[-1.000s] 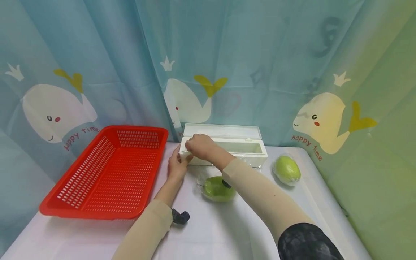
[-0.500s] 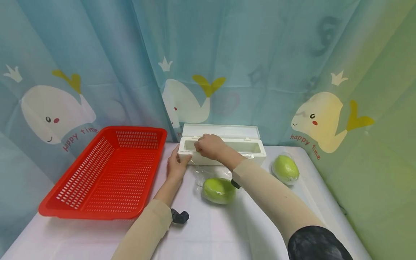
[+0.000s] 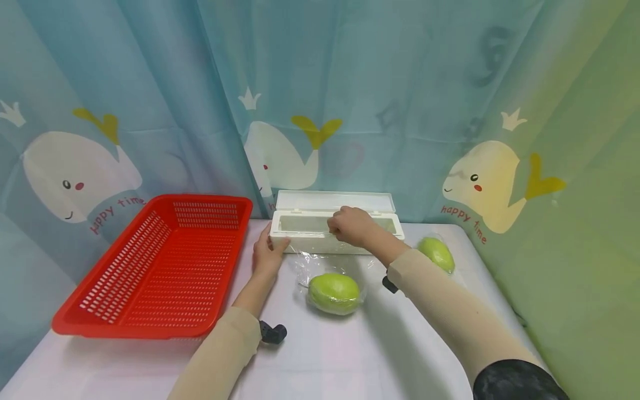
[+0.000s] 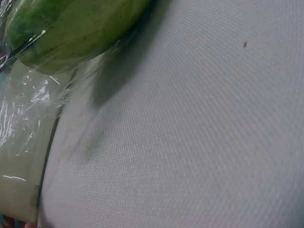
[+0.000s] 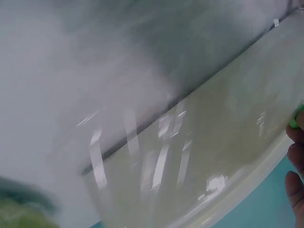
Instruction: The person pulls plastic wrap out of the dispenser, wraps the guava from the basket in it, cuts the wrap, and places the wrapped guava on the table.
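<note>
A white cling film dispenser (image 3: 312,245) stands at the back of the table with its lid raised. My left hand (image 3: 267,255) grips its left end, thumb on the front wall. My right hand (image 3: 352,226) is at the front rim, right of the middle, its fingers curled. The right wrist view shows those fingers pinching a small green slide cutter (image 5: 294,122). Clear cling film (image 3: 307,265) hangs from the dispenser's front down to a green fruit (image 3: 334,293), partly covering it. Another film-wrapped green fruit (image 3: 438,253) lies at the right, partly hidden by my right forearm.
A red plastic basket (image 3: 125,335) stands on the left, its right side near my left forearm. The white-covered table (image 3: 320,361) ends at the back against a blue curtain (image 3: 400,100) printed with whales. A green curtain (image 3: 590,266) borders the right side.
My right hand has slid rightward along the dispenser's front rim, from its left end to beyond the middle. My left hand keeps its grip. The nearer fruit now shows more fully.
</note>
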Motion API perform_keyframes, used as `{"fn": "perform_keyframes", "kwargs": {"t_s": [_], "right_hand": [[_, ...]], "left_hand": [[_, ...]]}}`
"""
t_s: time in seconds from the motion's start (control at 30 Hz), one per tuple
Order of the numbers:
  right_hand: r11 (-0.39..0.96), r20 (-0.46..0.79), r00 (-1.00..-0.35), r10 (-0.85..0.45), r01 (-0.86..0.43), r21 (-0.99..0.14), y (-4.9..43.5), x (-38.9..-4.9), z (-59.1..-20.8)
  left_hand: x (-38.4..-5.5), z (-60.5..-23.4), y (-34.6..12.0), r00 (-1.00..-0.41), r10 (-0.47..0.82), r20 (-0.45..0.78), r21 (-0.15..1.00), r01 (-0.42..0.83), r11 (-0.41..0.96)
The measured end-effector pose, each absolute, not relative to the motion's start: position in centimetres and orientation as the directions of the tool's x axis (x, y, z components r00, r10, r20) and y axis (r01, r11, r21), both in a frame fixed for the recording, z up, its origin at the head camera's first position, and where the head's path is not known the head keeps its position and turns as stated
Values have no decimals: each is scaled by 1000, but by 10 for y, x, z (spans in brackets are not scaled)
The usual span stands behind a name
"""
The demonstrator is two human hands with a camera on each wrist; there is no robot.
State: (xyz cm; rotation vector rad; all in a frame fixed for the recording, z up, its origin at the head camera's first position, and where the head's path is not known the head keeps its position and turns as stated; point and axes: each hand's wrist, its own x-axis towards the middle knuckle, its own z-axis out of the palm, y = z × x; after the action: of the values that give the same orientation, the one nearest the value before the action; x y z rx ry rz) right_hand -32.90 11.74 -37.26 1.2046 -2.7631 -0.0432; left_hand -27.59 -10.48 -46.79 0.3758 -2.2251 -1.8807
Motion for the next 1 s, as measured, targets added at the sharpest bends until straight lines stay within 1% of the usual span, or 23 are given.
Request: {"fn": "perform_keyframes", "kwargs": {"t_s": [0.17, 0.37, 0.53, 0.73, 0.8, 1.0], "right_hand": [[698, 110, -690, -716, -713, 71, 140, -328, -374], [704, 133, -695, -707, -710, 28, 167, -327, -375], [718, 157, -710, -687, -696, -4, 185, -323, -375], [698, 189, -682, -707, -716, 29, 203, -322, -377], [702, 189, -684, -705, -711, 41, 210, -323, -377], [718, 163, -706, -689, -696, 25, 233, -327, -379]], "left_hand": [[-275, -468, -105, -948, -317, -8, 984, -64, 169], [-274, -468, -106, -946, -324, 0, 980, -65, 189], [-275, -468, -104, -949, -315, 1, 983, -56, 175], [-275, -469, -103, -950, -310, -14, 985, -67, 160], [-274, -468, -104, -950, -310, -22, 984, -76, 162], [-273, -466, -106, -950, -310, -29, 983, -83, 165]]}}
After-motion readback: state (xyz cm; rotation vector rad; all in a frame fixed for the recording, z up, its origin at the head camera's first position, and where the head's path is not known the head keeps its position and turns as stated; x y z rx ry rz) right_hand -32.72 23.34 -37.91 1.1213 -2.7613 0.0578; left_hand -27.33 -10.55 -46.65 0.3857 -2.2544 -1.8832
